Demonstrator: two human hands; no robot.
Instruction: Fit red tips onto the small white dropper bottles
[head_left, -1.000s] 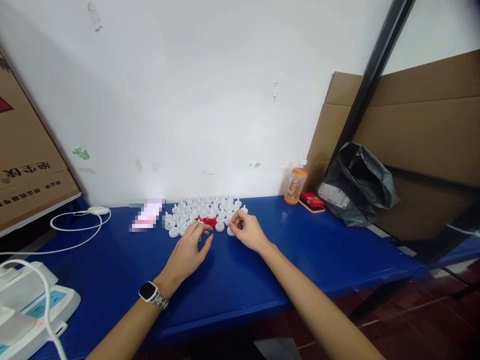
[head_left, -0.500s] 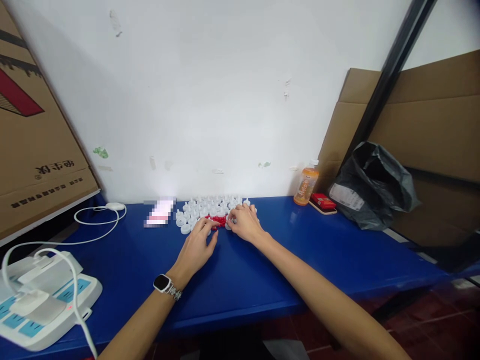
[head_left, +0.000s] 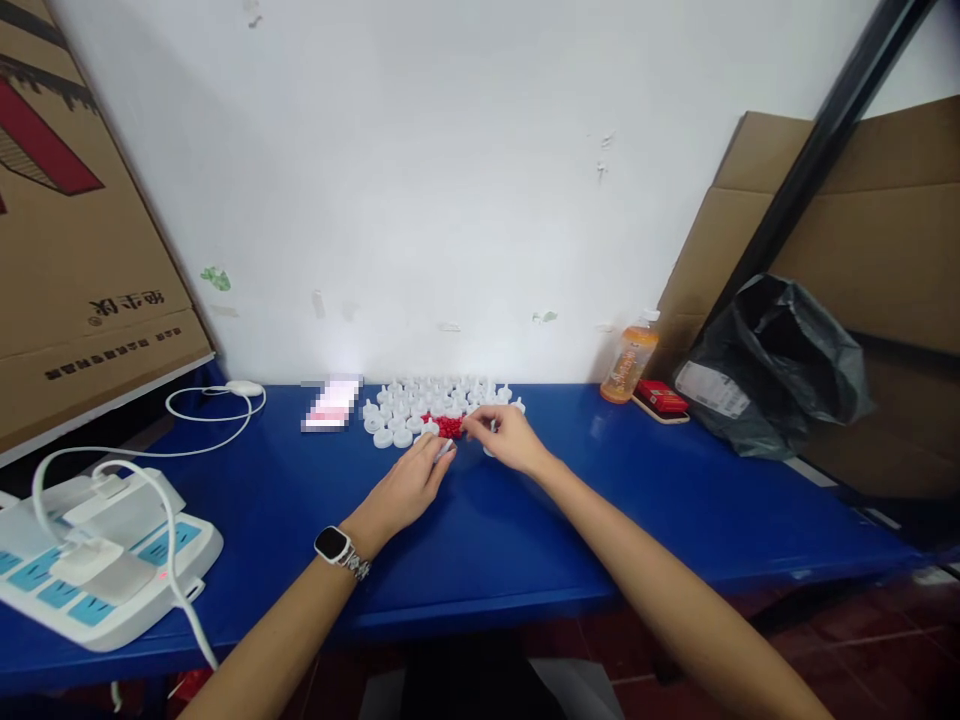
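Several small white plastic caps stand in rows on the blue table near the wall, around a little heap of red pieces. My left hand, with a watch on its wrist, pinches one white cap just in front of the heap. My right hand hovers at the heap's right side, thumb and forefinger pinched together; whatever lies between them is too small to make out.
A white power strip with cables lies at the front left, and a white cable loop behind it. Cardboard boxes lean at left. An orange drink bottle, a red packet and a black bag sit at right.
My view has swung left and down. My left hand drew back slightly from the red heap with a white cap between its fingers; my right hand stayed at the heap.
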